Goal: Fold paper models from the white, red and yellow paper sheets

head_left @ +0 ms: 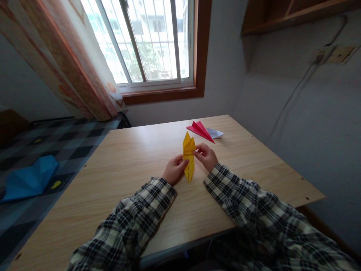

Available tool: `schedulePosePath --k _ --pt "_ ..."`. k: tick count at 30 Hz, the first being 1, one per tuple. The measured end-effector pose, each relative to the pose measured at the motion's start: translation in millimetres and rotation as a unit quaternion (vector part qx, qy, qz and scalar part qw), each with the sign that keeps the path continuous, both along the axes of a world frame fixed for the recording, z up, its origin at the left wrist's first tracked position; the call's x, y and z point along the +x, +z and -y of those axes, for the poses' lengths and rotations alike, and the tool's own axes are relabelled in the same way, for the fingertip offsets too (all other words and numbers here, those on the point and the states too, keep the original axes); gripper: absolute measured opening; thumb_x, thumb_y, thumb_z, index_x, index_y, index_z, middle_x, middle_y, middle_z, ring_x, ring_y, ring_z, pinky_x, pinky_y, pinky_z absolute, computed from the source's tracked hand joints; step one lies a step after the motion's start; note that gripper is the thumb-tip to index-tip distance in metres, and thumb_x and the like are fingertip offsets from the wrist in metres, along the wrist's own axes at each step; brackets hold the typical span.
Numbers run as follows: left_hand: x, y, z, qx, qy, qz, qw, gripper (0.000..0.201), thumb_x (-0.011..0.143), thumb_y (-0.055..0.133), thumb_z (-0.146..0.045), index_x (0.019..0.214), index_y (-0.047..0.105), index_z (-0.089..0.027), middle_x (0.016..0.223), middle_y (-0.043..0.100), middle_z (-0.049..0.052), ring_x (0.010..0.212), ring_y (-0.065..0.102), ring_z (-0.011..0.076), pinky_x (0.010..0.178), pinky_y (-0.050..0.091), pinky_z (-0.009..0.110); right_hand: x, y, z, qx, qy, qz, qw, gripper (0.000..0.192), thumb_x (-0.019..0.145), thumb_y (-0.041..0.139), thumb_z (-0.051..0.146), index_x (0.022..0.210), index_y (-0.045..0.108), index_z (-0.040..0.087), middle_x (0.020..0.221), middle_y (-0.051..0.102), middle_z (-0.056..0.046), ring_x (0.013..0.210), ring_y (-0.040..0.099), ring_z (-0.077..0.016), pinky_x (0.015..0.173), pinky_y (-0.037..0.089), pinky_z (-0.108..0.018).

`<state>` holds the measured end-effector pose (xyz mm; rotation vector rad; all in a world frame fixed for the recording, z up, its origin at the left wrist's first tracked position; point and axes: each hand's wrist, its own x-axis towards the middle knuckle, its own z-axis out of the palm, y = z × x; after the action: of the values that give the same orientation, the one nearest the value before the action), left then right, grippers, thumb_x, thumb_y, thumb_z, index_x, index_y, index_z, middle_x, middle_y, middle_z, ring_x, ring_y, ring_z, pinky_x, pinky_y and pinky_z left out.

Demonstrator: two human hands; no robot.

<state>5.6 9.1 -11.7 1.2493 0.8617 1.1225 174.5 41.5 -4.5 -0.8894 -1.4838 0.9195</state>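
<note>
Here is the yellow folded paper [188,156], a long, narrow piece standing up off the worktop [135,158] at the middle of the scene, its lower tip pointing at the near edge and its split upper points aimed at the far window [146,41]. The left hand [175,170] closes lightly on the paper's left side about halfway down, fingers curled, thumb pressed at the centre crease. The right hand [206,156] pinches the upper right flap between thumb and fingertips, the other fingers tucked in. Both grips look gentle, and that is where trouble could come, I'd say: thin paper held at two spots may crumple or tear if the hands pull apart, and a slipping thumb could let the crease wander off the centre line. Just beyond the right hand, toward the far right, lies a red paper plane [200,130] with a white folded paper [214,133] touching it on its right; both are close enough that a wide sweep of the right sleeve might brush them. Nothing stands between the hands and the yellow piece. Off to the left, well apart on the checkered floor [56,146], rests a blue folded paper [29,178], and a patterned curtain [70,60] hangs by the window.
</note>
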Motion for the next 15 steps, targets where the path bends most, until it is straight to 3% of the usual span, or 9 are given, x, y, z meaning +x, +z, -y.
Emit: schedulePosePath --k 6,15 --pt "0.8 1.1 0.4 -0.008 0.005 0.021 1.000 0.040 0.077 0.076 -0.040 0.105 0.067 -0.013 0.092 0.070 0.006 0.084 0.063 0.0193 0.078 0.048 0.031 -3.1 -7.7 -0.2 -0.009 0.055 -0.019 0.998 0.033 0.076 0.071 0.043 0.098 0.058 0.021 0.090 0.062 -0.001 0.064 0.050 -0.0114 0.052 0.040 -0.024" --pt "0.8 2.3 0.8 -0.020 0.006 0.036 0.999 0.039 0.076 0.077 -0.038 0.104 0.068 -0.013 0.096 0.072 0.006 0.087 0.064 0.0198 0.080 0.048 0.031 -1.6 -8.9 -1.7 0.007 0.018 0.053 0.998 0.022 0.077 0.067 0.036 0.092 0.066 0.020 0.082 0.064 -0.001 0.060 0.048 -0.0112 0.053 0.041 -0.025"
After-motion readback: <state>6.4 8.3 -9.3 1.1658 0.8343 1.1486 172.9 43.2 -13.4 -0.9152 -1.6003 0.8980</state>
